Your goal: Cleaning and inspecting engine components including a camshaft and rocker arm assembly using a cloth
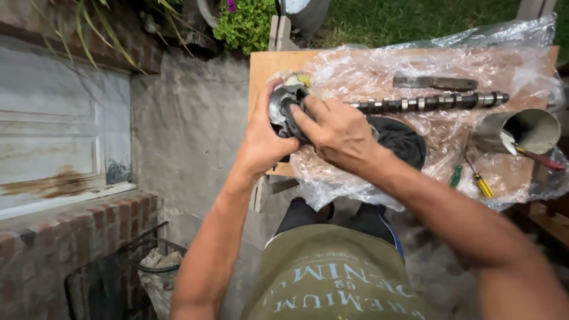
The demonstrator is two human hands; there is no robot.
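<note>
My left hand grips a round metal part, a gear-like disc with a shiny centre, at the left end of a long dark camshaft. My right hand presses a dark rag against that round part, fingers curled over it. The camshaft lies across crinkled clear plastic sheeting that covers a wooden board. A black cloth lies on the plastic just behind my right wrist.
On the plastic lie a flat metal bar, a metal cylinder on its side, and screwdrivers with yellow, green and red handles. A brick wall, a wire basket and grass surround the board.
</note>
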